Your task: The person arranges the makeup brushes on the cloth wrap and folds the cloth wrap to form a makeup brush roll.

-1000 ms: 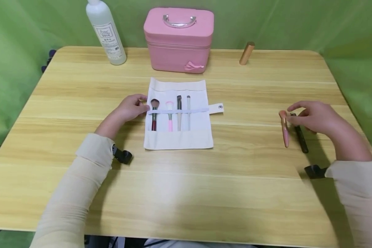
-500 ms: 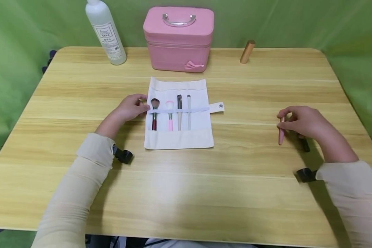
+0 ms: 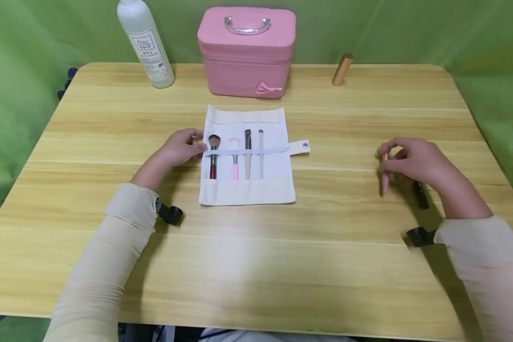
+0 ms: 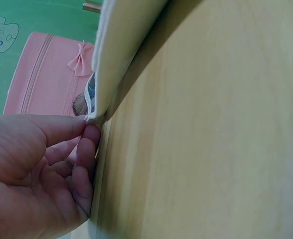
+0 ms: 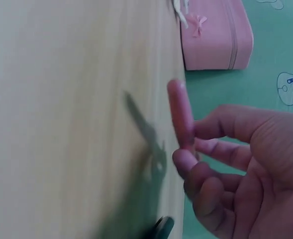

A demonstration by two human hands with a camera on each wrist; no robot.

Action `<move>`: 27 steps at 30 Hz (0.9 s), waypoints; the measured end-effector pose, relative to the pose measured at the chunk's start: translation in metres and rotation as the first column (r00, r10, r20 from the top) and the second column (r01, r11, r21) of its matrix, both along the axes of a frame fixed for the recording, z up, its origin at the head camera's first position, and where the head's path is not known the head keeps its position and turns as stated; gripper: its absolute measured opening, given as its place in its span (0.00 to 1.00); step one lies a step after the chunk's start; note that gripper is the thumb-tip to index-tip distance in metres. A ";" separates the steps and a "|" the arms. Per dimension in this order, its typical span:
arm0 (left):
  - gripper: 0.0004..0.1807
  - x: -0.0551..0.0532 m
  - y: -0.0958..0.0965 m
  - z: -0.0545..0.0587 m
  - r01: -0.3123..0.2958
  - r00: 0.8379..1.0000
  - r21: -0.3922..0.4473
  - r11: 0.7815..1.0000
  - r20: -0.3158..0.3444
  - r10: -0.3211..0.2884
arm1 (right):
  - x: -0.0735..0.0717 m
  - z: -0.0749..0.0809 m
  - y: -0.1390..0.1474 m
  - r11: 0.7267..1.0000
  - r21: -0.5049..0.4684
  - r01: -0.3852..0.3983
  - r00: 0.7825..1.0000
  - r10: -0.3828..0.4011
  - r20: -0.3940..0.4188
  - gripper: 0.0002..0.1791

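My left hand (image 3: 181,148) pinches the left edge of a white cloth brush roll (image 3: 248,193) lying unrolled on the table. Under its elastic band sit several makeup brushes: a dark red-handled brush (image 3: 213,168), a pink brush (image 3: 235,170) and slimmer ones to their right. Off to the right, my right hand (image 3: 416,159) holds a pink-handled makeup brush (image 5: 180,112) between thumb and fingertips. In the right wrist view its handle end stands free above the tabletop, casting a shadow; the fingers hide its other end. A black stick (image 3: 421,194) lies on the table below that hand.
A pink vanity case (image 3: 245,71) with a metal handle stands at the back of the wooden table (image 3: 308,266). Left of it is a tall white bottle (image 3: 147,47). A copper-coloured tube (image 3: 342,70) stands at the back right. Green cloth hangs behind.
My right hand has taken hold of the pink-handled brush beside the black stick, shifted slightly left and lifted it. The left hand stays at the brush roll's edge.
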State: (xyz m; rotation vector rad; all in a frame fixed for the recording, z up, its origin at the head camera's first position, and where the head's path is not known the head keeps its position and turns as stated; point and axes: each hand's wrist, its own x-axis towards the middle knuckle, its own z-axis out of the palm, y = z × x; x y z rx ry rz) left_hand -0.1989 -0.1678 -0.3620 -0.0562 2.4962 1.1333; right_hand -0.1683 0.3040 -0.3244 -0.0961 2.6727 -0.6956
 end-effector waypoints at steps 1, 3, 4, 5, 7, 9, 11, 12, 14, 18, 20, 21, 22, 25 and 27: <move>0.24 0.000 0.000 0.000 -0.001 1.000 -0.003 1.000 0.001 0.001 | -0.001 0.002 -0.003 1.000 -0.010 0.001 1.000 -0.002 -0.025 0.23; 0.24 -0.001 -0.001 0.000 0.000 1.000 -0.007 1.000 0.001 0.000 | -0.004 0.005 -0.009 0.999 -0.044 0.003 0.998 -0.006 -0.065 0.27; 0.24 -0.001 -0.001 0.000 0.000 1.000 -0.006 1.000 0.002 0.000 | -0.006 0.006 -0.012 0.998 -0.062 0.004 0.997 -0.009 -0.081 0.30; 0.24 -0.001 -0.001 0.001 0.001 1.000 -0.006 1.000 0.002 -0.001 | -0.008 0.007 -0.016 0.997 -0.080 0.004 0.995 -0.012 -0.096 0.32; 0.24 -0.001 -0.001 0.000 0.007 1.000 -0.006 1.000 0.000 -0.007 | -0.012 0.009 -0.024 0.994 -0.107 0.004 0.993 -0.017 -0.119 0.36; 0.24 -0.002 -0.001 0.000 0.009 1.000 -0.003 1.000 -0.002 -0.009 | -0.017 0.010 -0.032 0.992 -0.123 0.005 0.991 -0.021 -0.133 0.37; 0.24 -0.002 -0.001 0.000 0.013 1.000 -0.007 1.000 -0.007 -0.013 | -0.021 0.012 -0.042 0.990 -0.144 0.004 0.990 -0.024 -0.141 0.36; 0.24 -0.002 -0.001 -0.001 0.014 1.000 -0.008 1.000 -0.010 -0.014 | -0.024 0.012 -0.048 0.989 -0.151 0.000 0.989 -0.022 -0.143 0.37; 0.23 -0.002 -0.001 -0.001 0.010 1.000 -0.009 1.000 -0.009 -0.010 | -0.029 0.013 -0.060 0.983 -0.185 -0.008 0.989 -0.020 -0.150 0.37; 0.23 -0.001 -0.001 0.000 0.002 1.000 -0.003 1.000 -0.006 -0.002 | -0.041 0.014 -0.086 0.966 -0.256 -0.033 0.986 -0.010 -0.164 0.39; 0.23 0.000 -0.001 0.001 0.002 1.000 -0.002 1.000 -0.009 -0.002 | -0.047 0.013 -0.099 0.957 -0.287 -0.046 0.985 -0.005 -0.174 0.39; 0.23 0.000 -0.001 0.001 0.002 1.000 0.000 1.000 -0.008 -0.002 | -0.049 0.012 -0.106 0.953 -0.299 -0.052 0.984 -0.003 -0.180 0.39; 0.23 0.000 -0.001 0.001 0.004 1.000 -0.001 1.000 -0.009 -0.004 | -0.052 0.012 -0.113 0.949 -0.309 -0.059 0.983 0.000 -0.185 0.39; 0.23 -0.001 -0.001 0.001 0.004 1.000 0.000 1.000 -0.011 -0.004 | -0.060 0.010 -0.133 0.937 -0.345 -0.049 0.980 -0.022 -0.198 0.38; 0.23 -0.001 -0.002 0.000 0.002 1.000 0.003 1.000 -0.008 -0.002 | -0.066 0.011 -0.146 0.924 -0.382 -0.020 0.978 -0.061 -0.198 0.38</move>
